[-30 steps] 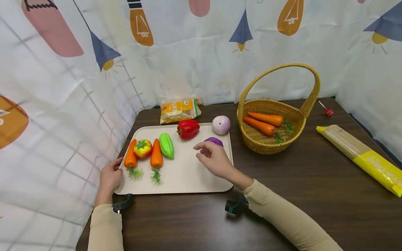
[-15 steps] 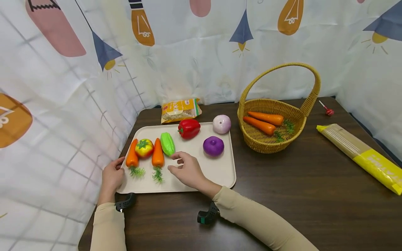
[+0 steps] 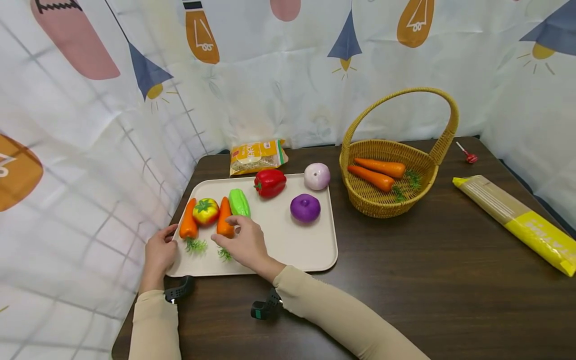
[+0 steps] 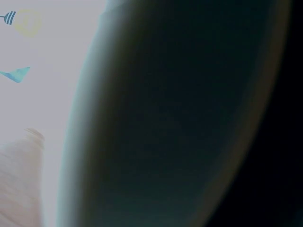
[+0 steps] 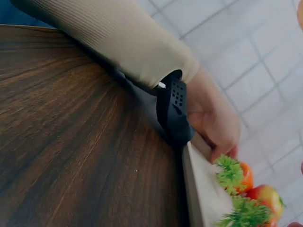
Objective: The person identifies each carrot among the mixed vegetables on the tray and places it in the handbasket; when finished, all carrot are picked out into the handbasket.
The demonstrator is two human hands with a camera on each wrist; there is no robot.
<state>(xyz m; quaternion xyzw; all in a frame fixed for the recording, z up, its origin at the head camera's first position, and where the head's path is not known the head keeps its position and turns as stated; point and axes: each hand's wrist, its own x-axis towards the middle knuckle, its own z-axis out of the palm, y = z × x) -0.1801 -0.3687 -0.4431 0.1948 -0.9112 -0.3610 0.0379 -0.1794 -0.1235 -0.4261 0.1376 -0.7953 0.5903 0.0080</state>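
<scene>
A cream tray (image 3: 288,250) bears toy vegetables. My left hand (image 3: 159,252) grips its left edge; the right wrist view also shows that left hand (image 5: 215,116) at the tray rim. My right hand (image 3: 247,245) hovers at the inner carrot (image 3: 224,220), thumb and index finger apart beside its lower end, partly covering its green top. Close by lie a green star fruit-like piece (image 3: 239,202), a red-yellow tomato (image 3: 206,211) and the outer carrot (image 3: 188,220). Farther off are a red bell pepper (image 3: 270,183), a pale onion (image 3: 317,176) and a purple onion (image 3: 305,208).
Right of the tray stands a wicker basket (image 3: 382,210) holding two carrots (image 3: 380,169). A yellow noodle packet (image 3: 517,220) and a red lollipop (image 3: 471,158) lie at the right. Behind the tray is a grain bag (image 3: 258,157). Dark blur fills most of the left wrist view.
My right hand has moved left across the tray, from the purple onion past the green piece to the inner carrot. My left hand stays at the tray's edge.
</scene>
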